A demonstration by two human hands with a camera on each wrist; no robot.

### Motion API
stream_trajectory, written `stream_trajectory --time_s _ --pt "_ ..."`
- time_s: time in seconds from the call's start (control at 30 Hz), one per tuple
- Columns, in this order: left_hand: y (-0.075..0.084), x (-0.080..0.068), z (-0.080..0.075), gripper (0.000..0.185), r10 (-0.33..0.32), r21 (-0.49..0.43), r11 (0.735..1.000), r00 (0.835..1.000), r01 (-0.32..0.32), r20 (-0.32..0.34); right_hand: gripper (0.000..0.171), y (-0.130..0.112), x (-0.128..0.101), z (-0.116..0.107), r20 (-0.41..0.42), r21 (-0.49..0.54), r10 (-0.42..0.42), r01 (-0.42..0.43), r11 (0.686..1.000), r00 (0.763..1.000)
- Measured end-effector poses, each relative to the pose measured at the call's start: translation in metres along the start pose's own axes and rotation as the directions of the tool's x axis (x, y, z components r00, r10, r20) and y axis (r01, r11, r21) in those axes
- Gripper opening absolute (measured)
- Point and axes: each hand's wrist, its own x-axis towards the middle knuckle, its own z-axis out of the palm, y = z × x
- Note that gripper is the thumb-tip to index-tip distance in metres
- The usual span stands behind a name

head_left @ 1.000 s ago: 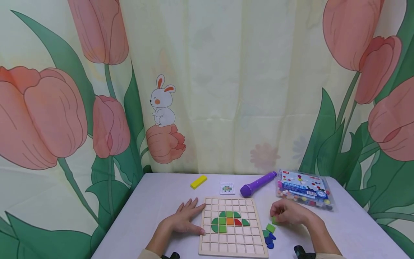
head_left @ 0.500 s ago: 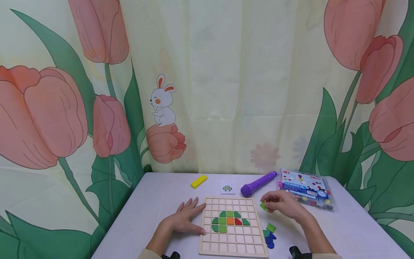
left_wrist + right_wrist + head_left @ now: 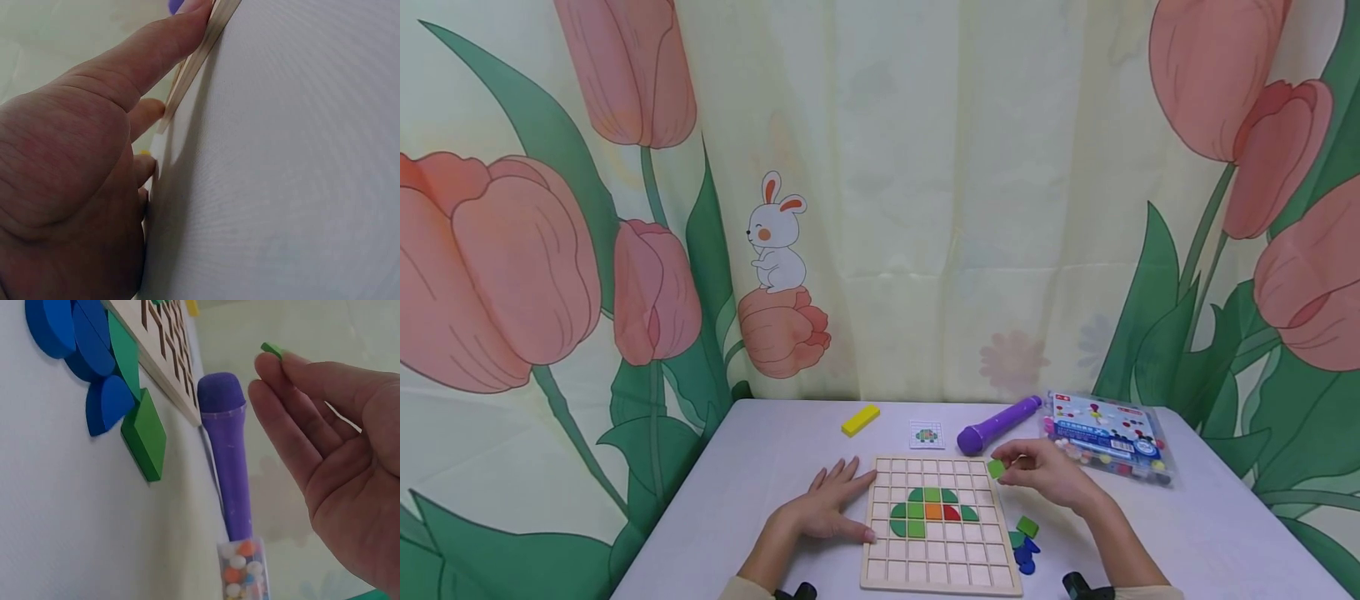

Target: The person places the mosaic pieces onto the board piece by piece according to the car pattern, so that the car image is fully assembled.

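A wooden grid board [image 3: 943, 575] lies on the white table, with green, orange and red pieces set in several of its cells. My left hand [image 3: 829, 510] rests at the board's left edge, fingers spread, the thumb [image 3: 169, 44] touching the rim. At the board's upper right corner, my right hand [image 3: 1048, 475] pinches a light green square tile [image 3: 996, 468] between thumb and fingers, raised off the table in the right wrist view. Right of the board lie another green square tile [image 3: 1027, 527], a darker green piece [image 3: 1016, 540] and several blue rounded pieces [image 3: 103, 403].
Behind the board are a small pattern card [image 3: 927, 435], a yellow block [image 3: 861, 421] and a purple microphone [image 3: 998, 426]. A clear plastic case [image 3: 1107, 437] of coloured beads stands at the back right. A tulip-printed curtain [image 3: 902, 208] hangs behind the table.
My right hand has lifted the green square tile and carried it left and away from me to the board's upper right corner. The left hand has stayed put.
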Motion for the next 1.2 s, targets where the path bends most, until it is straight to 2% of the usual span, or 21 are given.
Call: stream_trajectory --time_s 0.63,0.97,1.2 --pt "0.0 0.0 0.0 0.103 0.002 -0.004 1.0 1.0 -0.002 0.0 0.024 -0.019 0.011 0.031 -0.049 -0.043 -0.053 0.051 0.998 0.997" --pt "0.0 0.0 0.0 0.102 -0.002 -0.003 1.0 1.0 0.002 -0.002 0.024 -0.025 0.015 0.049 -0.026 -0.1 -0.063 0.06 0.993 0.998" --pt "0.001 0.0 -0.001 0.102 -0.003 -0.003 1.0 1.0 0.003 0.003 0.025 -0.03 0.016 0.062 0.048 -0.106 -0.065 0.07 0.992 0.997"
